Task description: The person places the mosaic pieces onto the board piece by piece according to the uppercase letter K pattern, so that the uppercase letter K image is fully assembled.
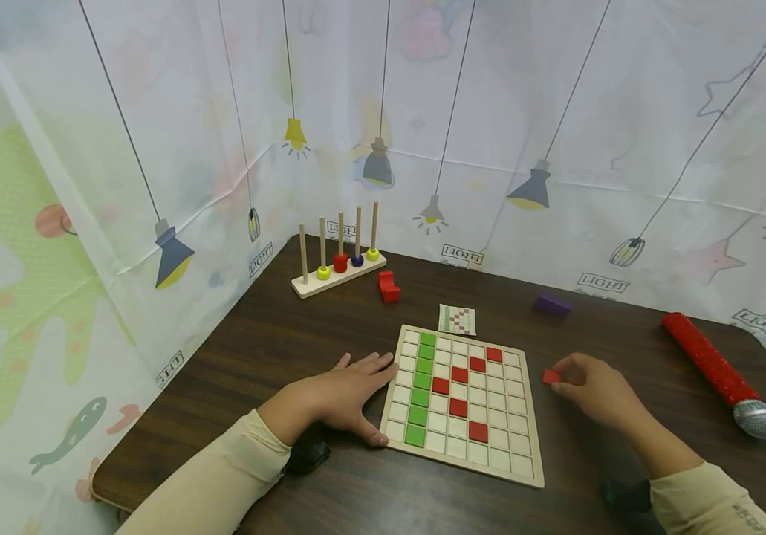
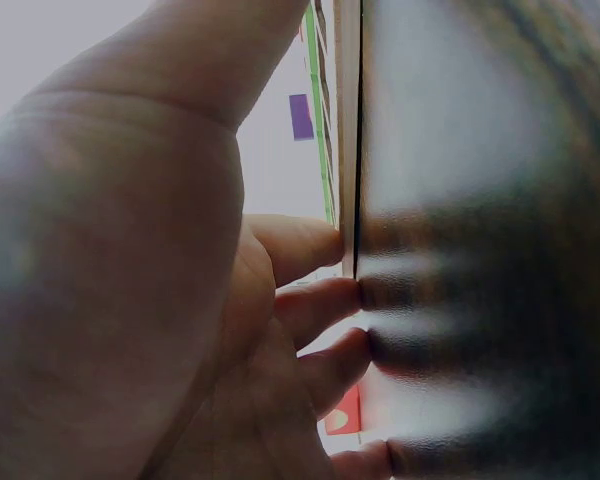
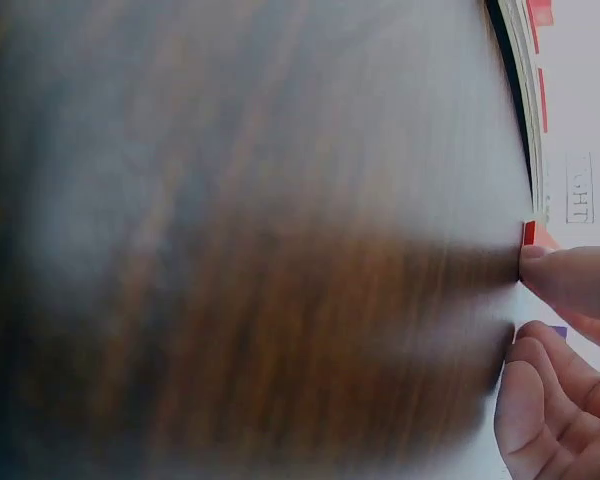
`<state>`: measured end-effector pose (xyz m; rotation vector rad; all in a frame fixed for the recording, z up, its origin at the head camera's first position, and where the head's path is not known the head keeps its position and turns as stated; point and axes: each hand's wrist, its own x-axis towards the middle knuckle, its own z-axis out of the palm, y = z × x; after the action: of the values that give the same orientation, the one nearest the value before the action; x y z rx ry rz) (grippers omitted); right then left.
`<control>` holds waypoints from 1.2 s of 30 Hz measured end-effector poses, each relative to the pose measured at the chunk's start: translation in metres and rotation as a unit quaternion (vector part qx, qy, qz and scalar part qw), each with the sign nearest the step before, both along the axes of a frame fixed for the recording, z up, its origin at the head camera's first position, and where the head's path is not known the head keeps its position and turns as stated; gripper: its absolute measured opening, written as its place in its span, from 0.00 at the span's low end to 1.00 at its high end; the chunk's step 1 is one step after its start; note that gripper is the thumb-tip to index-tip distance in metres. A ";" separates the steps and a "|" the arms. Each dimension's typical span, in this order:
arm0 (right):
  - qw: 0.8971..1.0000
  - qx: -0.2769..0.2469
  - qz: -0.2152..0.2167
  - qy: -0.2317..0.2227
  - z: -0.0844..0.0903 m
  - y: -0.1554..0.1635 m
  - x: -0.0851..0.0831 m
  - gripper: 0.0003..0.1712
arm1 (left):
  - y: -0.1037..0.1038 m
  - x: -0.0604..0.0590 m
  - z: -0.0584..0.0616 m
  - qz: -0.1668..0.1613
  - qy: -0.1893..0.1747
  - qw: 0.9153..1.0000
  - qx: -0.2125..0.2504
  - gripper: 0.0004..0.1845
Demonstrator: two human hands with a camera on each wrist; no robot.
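A wooden grid board [image 1: 536,446] lies on the dark table, with a column of green tiles [image 1: 419,396] and several red tiles [image 1: 458,408] set among its white squares. Spread along the board's left edge, my left hand [image 1: 342,392] touches it with straight fingers and thumb. To the right of the board, my right hand [image 1: 595,388] pinches a loose red square tile [image 1: 551,376] between thumb and finger, low over the tabletop. The right wrist view shows that tile's edge [image 3: 528,233] at the fingertips. Behind the board lies a small pattern card [image 1: 457,319].
A peg stand [image 1: 302,290] with coloured rings stands at the back left, beside a red block [image 1: 388,287]. Toward the back right lies a purple block [image 1: 553,305]. A red microphone [image 1: 713,360] lies at the right. Printed curtains [image 1: 489,89] hang behind the table [image 1: 235,357].
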<state>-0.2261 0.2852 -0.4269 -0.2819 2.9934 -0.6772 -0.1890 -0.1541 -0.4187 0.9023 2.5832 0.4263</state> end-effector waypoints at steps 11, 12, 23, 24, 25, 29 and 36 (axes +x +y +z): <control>0.999 -0.035 -0.027 -0.006 0.006 -0.017 0.013 0.11 | -0.001 -0.001 -0.001 0.001 0.000 1.000 -0.001 0.62; 0.999 -0.042 -0.023 -0.011 0.007 -0.020 0.015 0.11 | -0.001 -0.001 -0.001 0.000 0.000 1.000 -0.001 0.62; 0.995 -0.090 0.014 -0.042 0.016 -0.054 0.043 0.09 | -0.002 -0.001 -0.001 0.000 0.000 1.000 -0.002 0.62; 0.995 -0.091 0.016 -0.046 0.017 -0.056 0.045 0.09 | -0.001 -0.001 -0.001 0.000 0.000 1.000 -0.002 0.62; 0.994 -0.093 0.018 -0.050 0.018 -0.059 0.048 0.09 | -0.001 -0.001 0.000 -0.001 0.000 1.000 -0.002 0.63; 0.992 -0.106 0.032 -0.061 0.021 -0.067 0.058 0.08 | -0.001 -0.002 0.000 -0.001 0.001 1.000 -0.003 0.63; 0.987 -0.121 0.057 -0.084 0.021 -0.075 0.073 0.08 | -0.002 -0.002 0.000 0.000 0.001 1.000 -0.006 0.63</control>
<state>-0.1532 0.2105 -0.4062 -0.3840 2.7120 -0.9976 -0.1913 -0.1561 -0.4188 0.8995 2.5844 0.4092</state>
